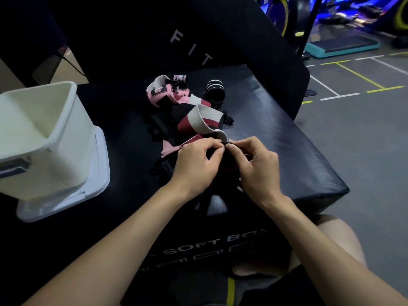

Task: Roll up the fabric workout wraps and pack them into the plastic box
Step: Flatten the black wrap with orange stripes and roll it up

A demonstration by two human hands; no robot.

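Both hands, left hand (196,163) and right hand (254,166), pinch the wrap (203,122) end mid soft box (287,151). Floppy, light stuff, so I'd grip the edge. Plastic box (66,138) sits at the left edge.

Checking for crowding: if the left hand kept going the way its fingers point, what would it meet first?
Probably the right hand: the left hand points right, fingertips nearly touching it over the dark wrap.
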